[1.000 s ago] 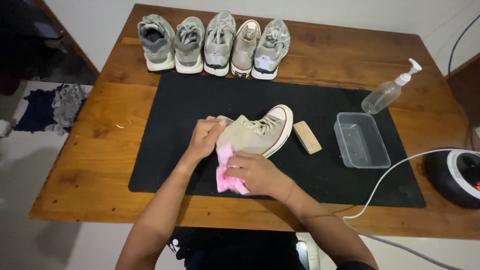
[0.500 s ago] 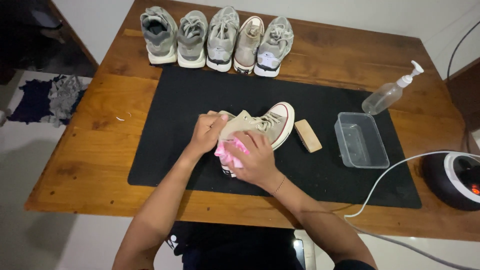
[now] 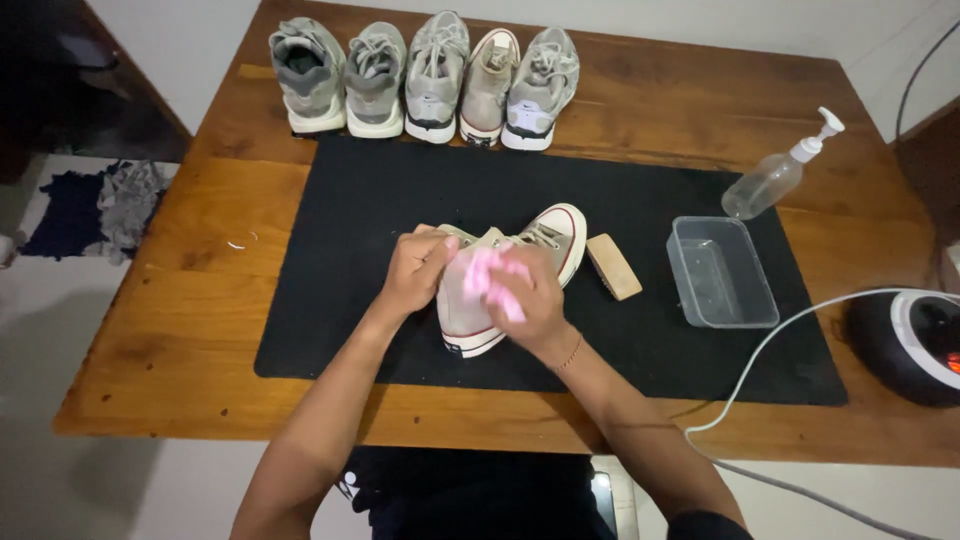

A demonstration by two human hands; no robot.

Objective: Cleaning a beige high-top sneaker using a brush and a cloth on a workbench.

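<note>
We are partway through wiping the beige canvas high-top shoe with red-striped white sole [image 3: 470,320], lying mid-mat on the wooden worktop [image 3: 200,330]; five grey shoes [image 3: 430,70] at twelve o'clock are waiting untouched. Our left hand [image 3: 418,272] is bracing the ankle, fingers curled on it. Our right hand [image 3: 525,295] is pressing the pink cloth [image 3: 482,272] down, fingers clamped on it.

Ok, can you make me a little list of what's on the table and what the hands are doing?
left hand: steadies the beige sneaker
right hand: presses a pink cloth on the sneaker
under the sneaker: black mat
right of the sneaker: wooden brush, clear plastic tub, pump bottle
back of table: row of five grey shoes
table: wooden table
</note>
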